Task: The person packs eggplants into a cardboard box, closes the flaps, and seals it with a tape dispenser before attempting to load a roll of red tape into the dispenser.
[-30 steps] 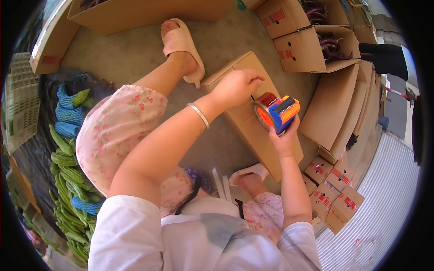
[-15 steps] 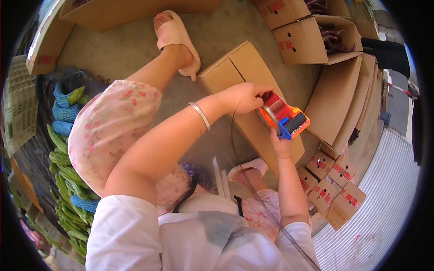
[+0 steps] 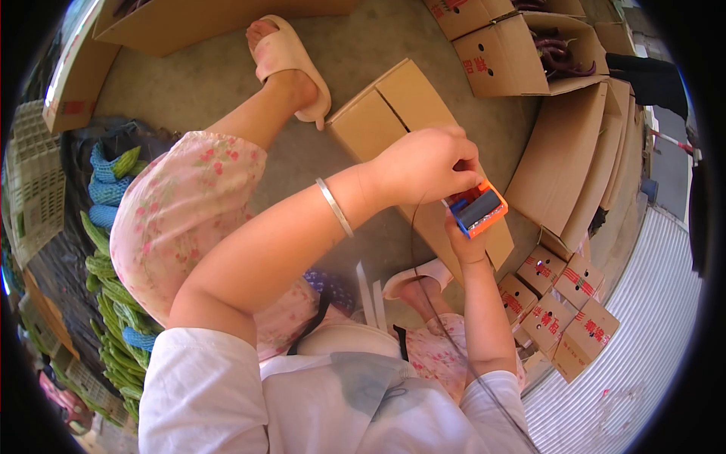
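Note:
An orange and blue tape dispenser (image 3: 484,212) with a black roller is held over a closed cardboard box (image 3: 412,98). My right hand (image 3: 466,240) grips it from below, its fingers mostly hidden behind it. My left hand (image 3: 435,165), at the end of the arm with a silver bracelet (image 3: 333,206), has its fingers pinched together at the dispenser's upper edge. It covers most of the tape roll, and what lies between the fingertips is hidden. The box lies on the floor between my feet.
Open cartons (image 3: 505,68) of dark purple vegetables stand at the upper right, beside tall cardboard flaps (image 3: 556,163). Smaller printed boxes (image 3: 548,321) are at the lower right. Green vegetables (image 3: 113,303) lie at left. A person's dark-clothed limb (image 3: 643,79) shows at far right.
My left hand has moved right and turned, now covering the roll. The dispenser has shifted slightly left and tilted. The view has moved a little.

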`<action>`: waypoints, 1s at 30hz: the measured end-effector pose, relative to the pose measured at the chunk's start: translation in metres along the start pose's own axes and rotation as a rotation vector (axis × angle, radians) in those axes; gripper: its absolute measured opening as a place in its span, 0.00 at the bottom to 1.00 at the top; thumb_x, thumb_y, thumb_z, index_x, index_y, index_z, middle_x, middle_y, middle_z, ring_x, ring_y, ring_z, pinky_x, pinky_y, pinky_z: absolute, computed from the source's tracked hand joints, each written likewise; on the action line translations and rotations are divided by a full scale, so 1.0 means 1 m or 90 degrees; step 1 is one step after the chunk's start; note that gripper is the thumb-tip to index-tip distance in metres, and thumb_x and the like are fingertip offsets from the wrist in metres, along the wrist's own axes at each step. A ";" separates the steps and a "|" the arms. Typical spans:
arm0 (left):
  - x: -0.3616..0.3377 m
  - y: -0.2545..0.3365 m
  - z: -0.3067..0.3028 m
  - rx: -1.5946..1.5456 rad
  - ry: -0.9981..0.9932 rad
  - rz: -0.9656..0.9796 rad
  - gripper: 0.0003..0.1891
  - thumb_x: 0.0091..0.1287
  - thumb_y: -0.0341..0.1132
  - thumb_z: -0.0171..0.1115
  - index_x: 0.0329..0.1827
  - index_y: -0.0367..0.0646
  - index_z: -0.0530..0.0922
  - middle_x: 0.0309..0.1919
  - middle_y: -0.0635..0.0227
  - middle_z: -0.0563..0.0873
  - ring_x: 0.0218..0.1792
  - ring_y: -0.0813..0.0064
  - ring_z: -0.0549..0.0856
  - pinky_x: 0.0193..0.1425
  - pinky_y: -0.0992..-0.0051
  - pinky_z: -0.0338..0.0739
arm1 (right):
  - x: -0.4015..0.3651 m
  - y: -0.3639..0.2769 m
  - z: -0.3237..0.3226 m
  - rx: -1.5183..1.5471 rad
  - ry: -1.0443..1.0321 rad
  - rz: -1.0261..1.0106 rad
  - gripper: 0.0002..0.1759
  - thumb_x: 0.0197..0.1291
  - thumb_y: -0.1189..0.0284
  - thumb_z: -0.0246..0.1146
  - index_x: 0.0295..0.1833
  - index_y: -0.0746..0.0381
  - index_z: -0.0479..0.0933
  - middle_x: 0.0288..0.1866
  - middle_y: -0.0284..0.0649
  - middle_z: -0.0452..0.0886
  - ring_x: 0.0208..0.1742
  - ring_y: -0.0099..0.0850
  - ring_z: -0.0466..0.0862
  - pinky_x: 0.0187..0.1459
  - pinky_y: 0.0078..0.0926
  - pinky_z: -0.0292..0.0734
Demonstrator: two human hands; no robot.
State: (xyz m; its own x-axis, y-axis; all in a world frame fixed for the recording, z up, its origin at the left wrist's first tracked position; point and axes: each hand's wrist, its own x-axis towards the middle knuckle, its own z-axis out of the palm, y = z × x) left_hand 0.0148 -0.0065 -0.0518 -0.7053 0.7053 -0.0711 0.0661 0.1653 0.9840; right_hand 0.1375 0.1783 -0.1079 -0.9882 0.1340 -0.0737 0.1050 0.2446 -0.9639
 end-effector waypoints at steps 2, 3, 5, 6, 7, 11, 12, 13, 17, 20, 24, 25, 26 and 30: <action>0.000 0.002 -0.002 -0.060 -0.059 -0.078 0.14 0.62 0.41 0.62 0.40 0.40 0.85 0.37 0.59 0.87 0.39 0.63 0.84 0.44 0.67 0.78 | -0.001 0.006 -0.001 0.048 0.046 -0.014 0.23 0.55 0.71 0.69 0.55 0.66 0.72 0.49 0.41 0.81 0.44 0.26 0.82 0.44 0.25 0.79; 0.000 0.001 -0.003 -0.097 -0.100 -0.119 0.13 0.63 0.40 0.63 0.40 0.39 0.84 0.34 0.62 0.86 0.36 0.68 0.84 0.43 0.70 0.78 | 0.000 0.014 -0.008 -0.025 0.023 -0.024 0.24 0.55 0.70 0.70 0.55 0.66 0.71 0.48 0.41 0.80 0.45 0.28 0.82 0.45 0.26 0.79; -0.002 -0.003 -0.002 -0.134 -0.141 -0.160 0.12 0.64 0.39 0.63 0.40 0.38 0.83 0.31 0.64 0.85 0.33 0.72 0.83 0.42 0.72 0.77 | -0.001 0.022 -0.017 -0.098 0.000 -0.035 0.25 0.54 0.70 0.71 0.55 0.66 0.70 0.48 0.41 0.80 0.45 0.30 0.82 0.46 0.28 0.79; -0.003 -0.005 0.000 -0.130 -0.119 -0.124 0.12 0.63 0.39 0.64 0.40 0.38 0.83 0.30 0.65 0.85 0.33 0.73 0.83 0.41 0.73 0.77 | -0.002 0.024 -0.019 -0.145 -0.003 -0.059 0.27 0.53 0.69 0.72 0.55 0.66 0.69 0.49 0.43 0.79 0.47 0.32 0.82 0.49 0.29 0.78; -0.004 -0.006 0.001 -0.126 -0.097 -0.089 0.11 0.62 0.38 0.64 0.40 0.39 0.83 0.28 0.65 0.85 0.33 0.73 0.83 0.40 0.73 0.77 | -0.003 0.026 -0.020 -0.193 -0.007 -0.083 0.29 0.51 0.69 0.73 0.56 0.65 0.68 0.51 0.44 0.78 0.49 0.34 0.81 0.51 0.31 0.78; -0.007 0.008 -0.001 -0.066 -0.086 -0.152 0.10 0.60 0.37 0.64 0.39 0.39 0.82 0.28 0.65 0.85 0.32 0.72 0.83 0.37 0.72 0.76 | -0.006 0.025 -0.019 -0.208 -0.013 -0.114 0.35 0.49 0.70 0.75 0.60 0.63 0.64 0.54 0.46 0.75 0.54 0.37 0.79 0.56 0.34 0.75; -0.007 0.008 -0.002 -0.036 -0.095 -0.149 0.10 0.60 0.36 0.64 0.38 0.39 0.82 0.28 0.65 0.85 0.32 0.71 0.83 0.36 0.71 0.76 | -0.004 0.016 -0.017 -0.282 -0.017 -0.154 0.37 0.48 0.71 0.76 0.61 0.63 0.63 0.55 0.47 0.74 0.55 0.38 0.79 0.56 0.35 0.75; -0.008 0.008 -0.002 -0.005 -0.105 -0.145 0.09 0.59 0.35 0.64 0.36 0.39 0.81 0.28 0.64 0.85 0.32 0.70 0.83 0.35 0.70 0.76 | -0.004 0.010 -0.014 -0.357 -0.021 -0.195 0.39 0.47 0.71 0.76 0.61 0.62 0.62 0.56 0.48 0.74 0.56 0.39 0.78 0.56 0.35 0.74; -0.008 0.002 0.000 0.028 -0.097 -0.129 0.07 0.59 0.32 0.62 0.35 0.38 0.80 0.29 0.63 0.85 0.31 0.69 0.83 0.34 0.69 0.75 | -0.007 0.016 -0.009 -0.291 -0.012 -0.194 0.40 0.46 0.71 0.77 0.61 0.62 0.62 0.56 0.48 0.74 0.56 0.40 0.79 0.56 0.35 0.75; -0.003 -0.012 -0.002 0.003 -0.091 -0.118 0.07 0.60 0.32 0.60 0.36 0.37 0.80 0.29 0.62 0.85 0.31 0.69 0.83 0.36 0.69 0.76 | -0.007 0.013 -0.010 -0.203 -0.038 -0.114 0.41 0.45 0.71 0.77 0.62 0.61 0.61 0.57 0.47 0.74 0.57 0.40 0.79 0.57 0.34 0.74; -0.001 -0.025 -0.010 -0.139 -0.081 -0.134 0.08 0.64 0.33 0.58 0.38 0.37 0.80 0.31 0.62 0.85 0.32 0.69 0.84 0.39 0.69 0.77 | -0.006 0.005 -0.010 -0.342 0.000 -0.190 0.42 0.45 0.71 0.77 0.63 0.61 0.61 0.57 0.46 0.74 0.56 0.39 0.78 0.57 0.35 0.74; -0.001 -0.026 -0.011 -0.155 -0.087 -0.150 0.09 0.65 0.33 0.57 0.39 0.37 0.80 0.32 0.61 0.86 0.33 0.70 0.84 0.40 0.69 0.77 | -0.005 0.006 -0.010 -0.325 -0.003 -0.213 0.42 0.44 0.71 0.77 0.63 0.61 0.61 0.57 0.46 0.74 0.56 0.39 0.78 0.57 0.35 0.74; -0.003 -0.023 -0.011 -0.154 -0.087 -0.150 0.09 0.65 0.33 0.57 0.39 0.37 0.80 0.32 0.61 0.86 0.33 0.70 0.84 0.40 0.69 0.77 | -0.005 0.006 -0.010 -0.325 -0.003 -0.213 0.42 0.44 0.71 0.77 0.63 0.61 0.61 0.57 0.46 0.74 0.56 0.39 0.78 0.57 0.35 0.74; -0.008 -0.017 -0.007 0.011 -0.016 -0.087 0.09 0.66 0.35 0.58 0.38 0.38 0.79 0.29 0.62 0.84 0.33 0.69 0.84 0.39 0.69 0.77 | -0.004 0.001 -0.009 -0.334 -0.008 -0.220 0.44 0.43 0.71 0.77 0.64 0.61 0.61 0.58 0.47 0.74 0.56 0.40 0.78 0.56 0.36 0.75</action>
State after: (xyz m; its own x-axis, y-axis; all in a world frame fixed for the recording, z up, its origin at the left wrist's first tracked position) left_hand 0.0142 -0.0194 -0.0669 -0.6911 0.6920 -0.2086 -0.0170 0.2729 0.9619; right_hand 0.1424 0.1866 -0.1064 -0.9756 -0.0480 0.2141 -0.1841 0.7104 -0.6793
